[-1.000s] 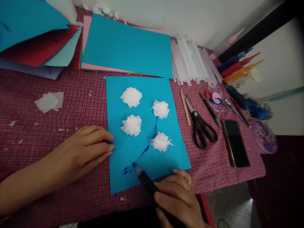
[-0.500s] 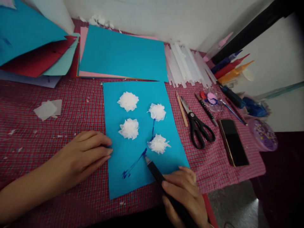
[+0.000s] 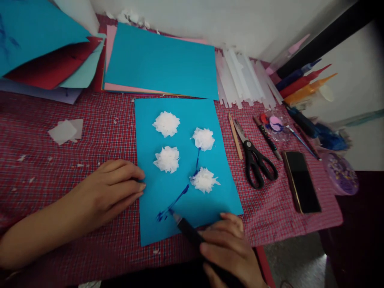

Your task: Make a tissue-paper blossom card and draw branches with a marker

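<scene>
A blue paper sheet (image 3: 156, 190) lies on the checked cloth, bearing several white ruffled paper puffs (image 3: 167, 124). My right hand (image 3: 232, 248) grips a thick black-handled paintbrush (image 3: 189, 233); its tip touches the sheet on a dark blue painted line (image 3: 180, 195) at the lower left. That line slants up toward the lower right puff, and a shorter stroke (image 3: 197, 159) joins the two right-hand puffs. Resting flat, the fingers of my left hand (image 3: 112, 190) touch the sheet's left edge and hold nothing.
Scissors (image 3: 255, 158), a wooden stick (image 3: 235, 138), a marker (image 3: 267, 138) and a phone (image 3: 301, 182) lie to the right. Behind are stacked coloured papers (image 3: 162, 60), translucent glue sticks (image 3: 240, 78) and paint tubes (image 3: 303, 82). White paper scraps (image 3: 63, 132) lie at left.
My right hand has drawn the brush tip down and left along the slanting line, which now looks thicker and more solid. The whole view has shifted slightly.
</scene>
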Demonstrator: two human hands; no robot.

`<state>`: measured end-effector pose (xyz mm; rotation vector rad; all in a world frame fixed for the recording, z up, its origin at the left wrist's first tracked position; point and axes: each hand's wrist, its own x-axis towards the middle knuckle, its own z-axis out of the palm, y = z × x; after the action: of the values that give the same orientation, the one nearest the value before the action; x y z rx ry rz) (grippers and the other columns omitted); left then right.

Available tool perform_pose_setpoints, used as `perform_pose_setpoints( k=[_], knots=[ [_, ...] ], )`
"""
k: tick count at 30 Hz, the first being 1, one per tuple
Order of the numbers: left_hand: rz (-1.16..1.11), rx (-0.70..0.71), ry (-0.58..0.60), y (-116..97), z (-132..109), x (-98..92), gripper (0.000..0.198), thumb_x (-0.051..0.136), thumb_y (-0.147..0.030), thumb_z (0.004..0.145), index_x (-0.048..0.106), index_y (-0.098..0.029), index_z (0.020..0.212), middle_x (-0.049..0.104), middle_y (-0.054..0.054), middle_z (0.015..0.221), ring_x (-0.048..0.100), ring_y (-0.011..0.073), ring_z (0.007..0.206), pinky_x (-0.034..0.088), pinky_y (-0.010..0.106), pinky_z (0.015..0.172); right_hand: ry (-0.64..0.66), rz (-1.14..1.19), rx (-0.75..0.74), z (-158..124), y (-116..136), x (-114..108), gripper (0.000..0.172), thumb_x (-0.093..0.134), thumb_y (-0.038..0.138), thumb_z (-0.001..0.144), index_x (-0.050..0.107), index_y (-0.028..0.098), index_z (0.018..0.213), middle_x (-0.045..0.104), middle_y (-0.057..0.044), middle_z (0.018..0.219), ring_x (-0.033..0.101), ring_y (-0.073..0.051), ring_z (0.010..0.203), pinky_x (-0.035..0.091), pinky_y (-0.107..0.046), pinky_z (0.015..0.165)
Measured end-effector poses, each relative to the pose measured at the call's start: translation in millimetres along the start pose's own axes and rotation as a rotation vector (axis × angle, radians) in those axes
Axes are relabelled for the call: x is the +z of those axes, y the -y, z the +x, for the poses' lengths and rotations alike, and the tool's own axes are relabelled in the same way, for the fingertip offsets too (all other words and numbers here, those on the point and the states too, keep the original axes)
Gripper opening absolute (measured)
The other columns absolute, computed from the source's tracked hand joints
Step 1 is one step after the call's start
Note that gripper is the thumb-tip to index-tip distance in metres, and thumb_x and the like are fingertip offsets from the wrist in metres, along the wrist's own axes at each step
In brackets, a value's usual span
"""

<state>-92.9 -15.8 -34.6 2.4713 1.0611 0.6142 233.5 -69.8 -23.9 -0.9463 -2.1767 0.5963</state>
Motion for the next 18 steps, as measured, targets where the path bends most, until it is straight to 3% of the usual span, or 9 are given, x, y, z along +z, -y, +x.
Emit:
perform_pose_setpoints(
  k=[3, 9, 13, 18],
  knots=[
    [-0.005, -0.012, 0.001, -0.7, 0.5, -0.4, 0.011, 0.055, -0.016, 0.096, 0.065, -0.020, 0.099, 0.061, 0.004, 0.107, 0.057, 0.0181, 0.098, 0.046, 0.032, 0.085, -0.056, -0.071, 0.064, -1.4, -1.1, -2.6, 0.026, 0.059, 0.007, 0.080, 0.063, 0.021, 0.102, 0.076, -0.001, 0.089, 0.069, -0.017, 0.077, 0.044, -0.039, 0.095],
    [-0.027, -0.016, 0.030, -2.1, -0.8, -0.3, 0.009, 0.057, -0.013, 0.095, 0.061, -0.019, 0.100, 0.059, 0.005, 0.108, 0.054, 0.0184, 0.100, 0.044, 0.034, 0.089, 0.132, 0.063, -0.057, -1.6, 2.0, -3.0, 0.016, 0.063, 0.012, 0.084, 0.064, 0.023, 0.096, 0.077, 0.003, 0.086, 0.069, -0.014, 0.077, 0.041, -0.036, 0.098],
    [-0.022, -0.007, 0.024, -2.6, -0.6, 0.5, 0.006, 0.057, -0.013, 0.095, 0.059, -0.018, 0.098, 0.058, 0.004, 0.107, 0.053, 0.0178, 0.098, 0.043, 0.034, 0.088, 0.089, 0.046, -0.035, -0.2, 3.4, 1.2, 0.015, 0.061, 0.011, 0.085, 0.064, 0.021, 0.096, 0.077, 0.001, 0.086, 0.069, -0.015, 0.077, 0.042, -0.037, 0.097],
    [-0.005, -0.008, 0.034, -2.2, -0.4, 1.1, 0.006, 0.055, -0.014, 0.096, 0.059, -0.018, 0.099, 0.059, 0.004, 0.107, 0.054, 0.0190, 0.098, 0.043, 0.035, 0.087, 0.124, 0.066, -0.068, 3.4, 4.6, 1.6, 0.012, 0.064, 0.015, 0.085, 0.064, 0.023, 0.094, 0.077, 0.004, 0.082, 0.070, -0.013, 0.073, 0.043, -0.034, 0.098]
  ],
)
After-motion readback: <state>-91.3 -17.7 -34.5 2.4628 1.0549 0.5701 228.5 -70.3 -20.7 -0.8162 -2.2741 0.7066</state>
